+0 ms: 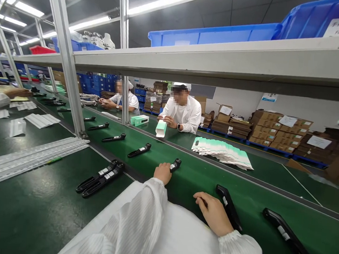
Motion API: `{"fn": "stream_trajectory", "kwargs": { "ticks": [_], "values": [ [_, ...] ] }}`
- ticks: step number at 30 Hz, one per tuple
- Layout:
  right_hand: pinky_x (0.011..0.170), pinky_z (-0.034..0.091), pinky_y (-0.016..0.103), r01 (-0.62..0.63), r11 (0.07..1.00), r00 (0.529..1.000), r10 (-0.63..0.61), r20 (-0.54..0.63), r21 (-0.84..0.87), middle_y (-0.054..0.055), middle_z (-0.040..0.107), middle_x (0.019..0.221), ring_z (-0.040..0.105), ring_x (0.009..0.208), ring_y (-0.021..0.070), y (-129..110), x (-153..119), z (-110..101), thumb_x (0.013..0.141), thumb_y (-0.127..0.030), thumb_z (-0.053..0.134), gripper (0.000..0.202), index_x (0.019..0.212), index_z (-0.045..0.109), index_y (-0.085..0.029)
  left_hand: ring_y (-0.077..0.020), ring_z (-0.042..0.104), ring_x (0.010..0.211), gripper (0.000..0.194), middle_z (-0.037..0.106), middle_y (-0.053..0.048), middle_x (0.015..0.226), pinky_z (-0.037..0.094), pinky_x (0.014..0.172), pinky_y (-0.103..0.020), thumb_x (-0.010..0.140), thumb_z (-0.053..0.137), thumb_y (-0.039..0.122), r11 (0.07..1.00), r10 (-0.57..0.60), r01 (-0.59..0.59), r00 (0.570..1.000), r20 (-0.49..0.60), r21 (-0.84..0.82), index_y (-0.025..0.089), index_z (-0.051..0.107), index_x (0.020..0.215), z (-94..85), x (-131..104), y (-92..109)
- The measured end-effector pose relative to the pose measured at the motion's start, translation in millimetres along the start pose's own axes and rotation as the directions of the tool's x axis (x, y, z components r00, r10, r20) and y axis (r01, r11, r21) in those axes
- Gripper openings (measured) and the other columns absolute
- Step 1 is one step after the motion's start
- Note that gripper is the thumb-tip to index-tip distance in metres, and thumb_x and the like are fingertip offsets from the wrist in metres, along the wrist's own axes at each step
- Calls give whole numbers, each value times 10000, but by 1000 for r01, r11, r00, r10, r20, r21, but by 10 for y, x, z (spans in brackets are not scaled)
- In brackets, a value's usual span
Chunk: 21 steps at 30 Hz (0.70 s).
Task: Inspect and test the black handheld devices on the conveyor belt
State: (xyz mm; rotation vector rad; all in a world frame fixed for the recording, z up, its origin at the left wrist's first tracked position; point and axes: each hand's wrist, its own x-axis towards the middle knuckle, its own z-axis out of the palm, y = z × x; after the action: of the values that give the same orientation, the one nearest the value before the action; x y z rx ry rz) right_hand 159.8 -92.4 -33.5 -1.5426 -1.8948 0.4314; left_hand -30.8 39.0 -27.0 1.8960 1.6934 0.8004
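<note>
My left hand point(163, 173) is closed over the lower part of a black handle-shaped device point(175, 165) on the green belt. Only the device's angled end and a white label show past my fingers. My right hand point(213, 214) rests low over the belt with its fingers loosely bent and apart, nothing visible in it. Just beside it lies another black device point(228, 205), partly behind the hand. A further black device point(290, 236) lies to the right. On the bench at my left, two black devices point(104, 178) lie side by side, white labels up.
More black devices point(139, 150) line the green belt point(195, 176) toward the far left. Across it, a person point(185, 112) holds a green-and-white box point(161, 128) near fanned flat cartons point(222, 152). A metal post point(66, 54) and a shelf point(211, 59) stand ahead. White strips point(30, 162) lie left.
</note>
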Motion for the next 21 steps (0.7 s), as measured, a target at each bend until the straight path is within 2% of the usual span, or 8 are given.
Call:
{"fn": "stream_trajectory", "kwargs": {
  "ticks": [4,6,9,10,12,14,15,21],
  "values": [
    [645,443,305,-9,998,999,12,-37,69,17,660,763,610,712,193,21,9,-2,804,-302,384,260,840,638,-260,-254,443,1114,291,568,-109,1048,352,910,-351,691,527,134,984,-20,39,994,107,-172,164,564,978,58,-3,52],
    [637,442,305,-30,993,998,36,-50,116,17,659,753,607,704,197,34,19,-3,794,-322,404,247,824,643,-264,-213,542,966,244,601,-100,956,428,789,-301,752,464,215,951,-9,68,981,194,-300,154,566,964,76,-39,123],
    [628,449,302,-75,973,993,91,-68,217,20,655,731,600,666,194,49,37,-11,778,-368,432,243,813,647,-260,-162,584,753,329,611,-102,849,454,585,-245,810,306,286,852,33,142,946,322,-504,120,557,944,93,-134,252],
    [624,450,300,-89,963,991,112,-76,253,21,652,721,595,644,189,52,42,-16,772,-383,441,247,815,649,-256,-149,577,705,346,607,-103,835,439,528,-226,804,290,293,763,47,213,923,381,-610,111,552,937,101,-173,295],
    [619,448,296,-108,943,985,144,-94,315,20,646,704,582,607,179,53,51,-30,761,-406,459,257,822,652,-249,-122,548,618,341,596,-95,811,382,435,-191,774,311,298,481,85,407,860,503,-777,98,548,915,123,-253,379],
    [619,444,294,-117,925,979,168,-112,362,22,642,700,574,593,172,52,59,-45,754,-419,472,263,826,653,-244,-106,520,559,334,587,-81,788,326,381,-175,753,342,298,219,133,548,803,581,-807,92,553,910,147,-330,456],
    [618,443,293,-122,917,977,179,-119,380,23,640,703,571,593,171,52,62,-51,752,-425,476,265,827,653,-242,-102,512,541,338,583,-72,770,310,367,-172,754,349,300,170,147,573,790,596,-802,93,558,918,158,-365,491],
    [603,445,293,-135,867,963,228,-141,480,20,638,710,562,576,158,78,80,-58,734,-453,505,278,809,656,-232,-103,506,517,386,574,-48,716,269,350,-174,785,351,371,156,207,571,779,592,-806,112,571,966,188,-521,645]
  ]
}}
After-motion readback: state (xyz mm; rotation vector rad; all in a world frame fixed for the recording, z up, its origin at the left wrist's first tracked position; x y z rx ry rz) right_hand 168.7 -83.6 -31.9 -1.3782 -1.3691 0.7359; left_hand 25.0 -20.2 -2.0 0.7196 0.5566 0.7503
